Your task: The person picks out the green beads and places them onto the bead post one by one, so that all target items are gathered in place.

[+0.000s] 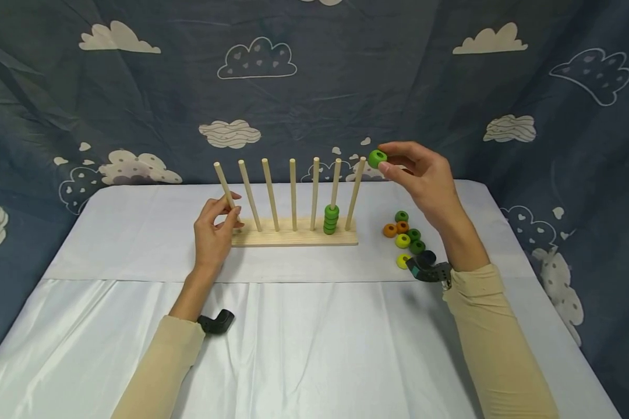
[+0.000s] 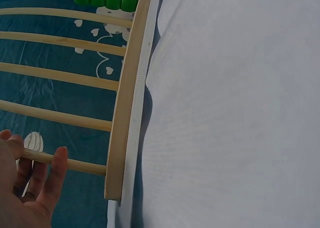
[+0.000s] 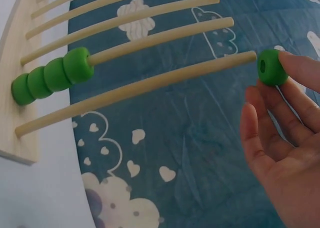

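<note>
My right hand (image 1: 424, 183) pinches a green bead (image 1: 373, 161) between thumb and fingers. In the right wrist view the green bead (image 3: 278, 71), its hole facing the peg, is right beside the tip of the rightmost peg (image 3: 145, 91). A wooden rack, its base (image 1: 304, 238) lying on the table, carries a row of upright pegs. Several green beads (image 1: 331, 221) are stacked on the second peg from the right. My left hand (image 1: 212, 235) holds the leftmost peg (image 1: 222, 179); in the left wrist view, thumb and fingers are around this peg (image 2: 85, 166).
Loose beads lie right of the rack under my right forearm: green beads (image 1: 417, 247), orange beads (image 1: 389, 231) and yellow beads (image 1: 402, 241). A white cloth (image 1: 314, 337) covers the table. Behind it hangs a dark blue curtain (image 1: 346, 75) with cloud prints.
</note>
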Demonstrator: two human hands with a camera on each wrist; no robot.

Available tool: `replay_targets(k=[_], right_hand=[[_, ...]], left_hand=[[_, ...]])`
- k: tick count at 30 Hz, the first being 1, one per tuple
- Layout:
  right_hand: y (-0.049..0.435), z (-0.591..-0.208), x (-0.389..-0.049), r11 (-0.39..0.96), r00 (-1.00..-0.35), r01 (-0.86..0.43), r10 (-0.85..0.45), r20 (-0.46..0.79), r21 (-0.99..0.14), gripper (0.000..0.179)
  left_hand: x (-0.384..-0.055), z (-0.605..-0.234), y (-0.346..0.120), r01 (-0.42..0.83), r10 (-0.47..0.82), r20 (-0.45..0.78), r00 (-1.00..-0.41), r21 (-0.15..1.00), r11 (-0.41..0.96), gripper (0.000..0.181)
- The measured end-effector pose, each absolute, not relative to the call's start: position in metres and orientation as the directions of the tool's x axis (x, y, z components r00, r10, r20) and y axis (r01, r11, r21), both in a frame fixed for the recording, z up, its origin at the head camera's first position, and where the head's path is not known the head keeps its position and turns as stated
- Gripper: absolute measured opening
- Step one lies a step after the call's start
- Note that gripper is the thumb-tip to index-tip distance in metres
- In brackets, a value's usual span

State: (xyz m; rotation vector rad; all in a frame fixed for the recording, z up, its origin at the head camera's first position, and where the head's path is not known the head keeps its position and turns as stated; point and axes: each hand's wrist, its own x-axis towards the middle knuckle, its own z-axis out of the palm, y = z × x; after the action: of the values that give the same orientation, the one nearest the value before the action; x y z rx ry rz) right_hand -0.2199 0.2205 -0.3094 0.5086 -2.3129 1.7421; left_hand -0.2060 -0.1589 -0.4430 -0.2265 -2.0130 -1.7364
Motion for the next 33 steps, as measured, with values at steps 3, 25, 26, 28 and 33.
replay_targets(k=[3, 25, 26, 28, 33], right_hand=[[0.217, -0.306, -0.22, 0.225, -0.916, -0.398, -0.149, 0.372, -0.889, 0.033], [0.189, -0.302, -0.227, 0.215, -0.903, -0.42, -0.199, 0.382, -0.882, 0.034], [0.188, -0.303, -0.227, 0.217, -0.904, -0.418, -0.2, 0.379, -0.882, 0.034], [0.186, -0.303, -0.228, 0.223, -0.906, -0.412, -0.2, 0.372, -0.883, 0.035], [0.18, -0.305, -0.228, 0.223, -0.911, -0.398, -0.212, 0.354, -0.89, 0.036]], left_hand=[[-0.206, -0.442, -0.158, 0.42, -0.176, 0.45, -0.876, 0.889, 0.185, 0.024], [-0.206, -0.442, -0.156, 0.414, -0.186, 0.446, -0.876, 0.891, 0.185, 0.024], [-0.206, -0.442, -0.156, 0.414, -0.187, 0.445, -0.876, 0.891, 0.186, 0.024], [-0.206, -0.442, -0.156, 0.415, -0.187, 0.447, -0.875, 0.891, 0.185, 0.024], [-0.206, -0.443, -0.157, 0.422, -0.183, 0.452, -0.873, 0.888, 0.183, 0.025]])
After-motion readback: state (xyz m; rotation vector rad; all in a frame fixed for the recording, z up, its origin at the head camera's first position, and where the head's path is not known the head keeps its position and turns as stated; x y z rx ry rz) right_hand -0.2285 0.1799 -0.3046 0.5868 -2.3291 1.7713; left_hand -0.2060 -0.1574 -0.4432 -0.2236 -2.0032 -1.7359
